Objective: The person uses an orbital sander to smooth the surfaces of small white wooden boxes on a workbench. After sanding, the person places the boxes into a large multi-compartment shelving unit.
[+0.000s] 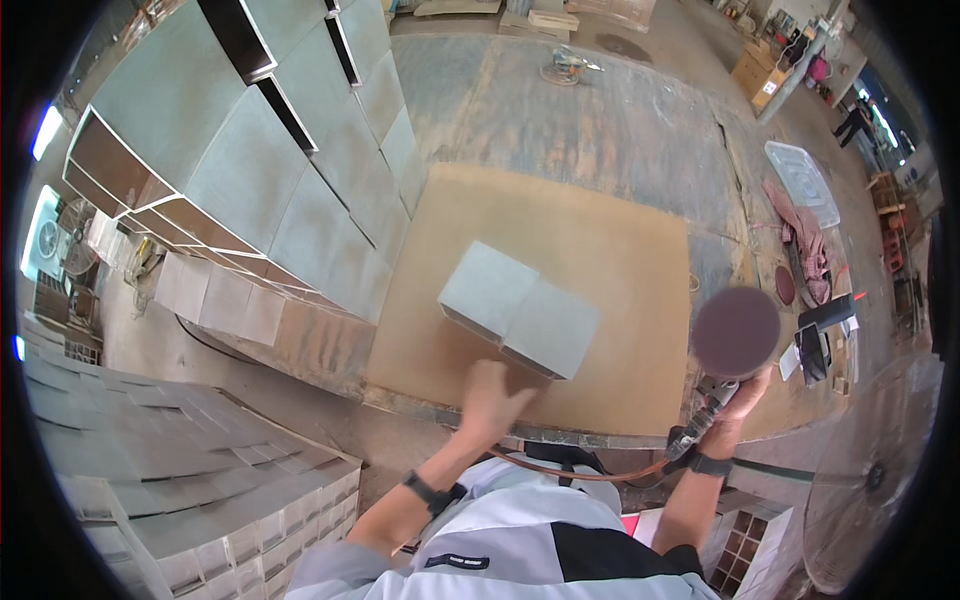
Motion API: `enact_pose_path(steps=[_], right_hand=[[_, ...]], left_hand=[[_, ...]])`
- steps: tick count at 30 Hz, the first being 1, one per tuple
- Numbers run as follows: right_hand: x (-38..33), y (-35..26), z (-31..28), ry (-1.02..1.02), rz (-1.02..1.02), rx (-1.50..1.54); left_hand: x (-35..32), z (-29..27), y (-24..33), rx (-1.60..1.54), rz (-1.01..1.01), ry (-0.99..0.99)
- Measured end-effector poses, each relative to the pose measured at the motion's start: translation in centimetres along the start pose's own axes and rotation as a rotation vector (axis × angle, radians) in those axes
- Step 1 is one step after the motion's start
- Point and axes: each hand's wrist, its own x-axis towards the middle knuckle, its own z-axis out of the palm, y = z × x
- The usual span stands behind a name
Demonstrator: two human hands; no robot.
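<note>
Two pale grey, box-shaped pieces [520, 308] lie side by side on a tan board [630, 240] in front of me. My left hand [488, 402] is just on the near side of them, its thumb spread away from the fingers. I see nothing in it; whether its fingertips touch the near faces is unclear. Off to the right, my right hand [744, 396] is wrapped round an air sander [712, 400]. The sander's round, dark purplish sanding disc [736, 332] is turned up, clear of the boxes. A reddish-brown hose [590, 474] runs from the tool across my front.
Tall stacks of grey boxes [250, 170] rise at the left of the worktable [600, 110]; more stacks [230, 480] stand at lower left. Another sander [568, 66] rests at the far side. A plastic tray [803, 183], crumpled cloth [800, 240] and spare disc [785, 286] lie right. A fan [875, 475] stands at lower right.
</note>
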Motion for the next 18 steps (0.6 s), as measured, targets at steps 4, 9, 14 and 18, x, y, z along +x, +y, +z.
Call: enact_pose_path(steps=[4,9,14,18], right_hand=[[-0.1,-2.5,7.1,-0.183,-0.047,-0.336],[-2.2,-2.8,18.7,-0.643,0.047,-1.035],[-4.1,5.2,23.0,-1.008,-0.592,-1.499],[-6.1,11.3,24.5,-1.161,-0.688,-1.562]], left_hand=[[2.5,-0.8,-2.2,-0.048,-0.029,0.243],[8.1,2.9,-6.0,-0.274,0.344,0.213],[8.3,4.8,-6.2,-0.216,0.252,0.309],[8.1,4.5,-5.5,-0.244,0.337,0.416]])
